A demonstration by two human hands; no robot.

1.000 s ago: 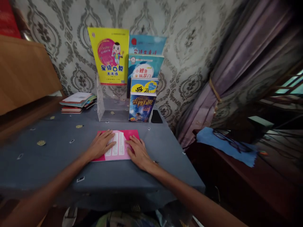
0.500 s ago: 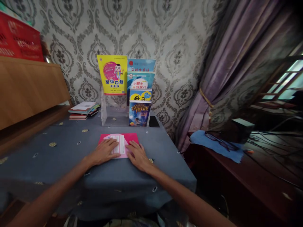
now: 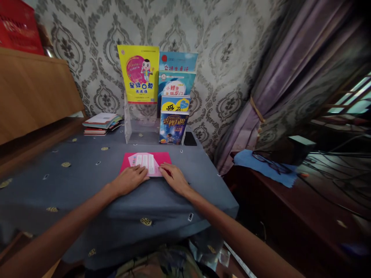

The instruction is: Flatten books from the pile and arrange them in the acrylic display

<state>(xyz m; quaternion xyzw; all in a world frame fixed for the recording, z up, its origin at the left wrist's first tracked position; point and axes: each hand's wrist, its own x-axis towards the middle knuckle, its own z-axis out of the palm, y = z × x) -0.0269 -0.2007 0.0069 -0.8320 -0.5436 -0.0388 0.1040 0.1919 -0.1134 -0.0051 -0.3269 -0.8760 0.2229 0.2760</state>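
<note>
A pink book (image 3: 116,166) with a paler pink and white printed panel lies flat on the cloth-covered table. My left hand (image 3: 131,180) rests on its near edge left of the middle, fingers stretched onto the cover. At the near right part of the cover is my right hand (image 3: 176,179), its fingertips touching the book and a gap showing between thumb and fingers. Neither hand lifts the book. Beyond it stands a clear book rack (image 3: 128,127), holding a yellow workbook (image 3: 140,92) on the left and several storybooks (image 3: 174,129) in tiers on the right.
A pile of books (image 3: 100,125) lies at the back left beside a wooden cabinet (image 3: 37,85). A dark flat object (image 3: 190,139) sits right of the rack. On the dark side table to the right are a blue cloth (image 3: 246,161), glasses (image 3: 271,162) and cables.
Both hands have slid back toward the book's near edge, uncovering more of its cover. The camera view has tilted down slightly.
</note>
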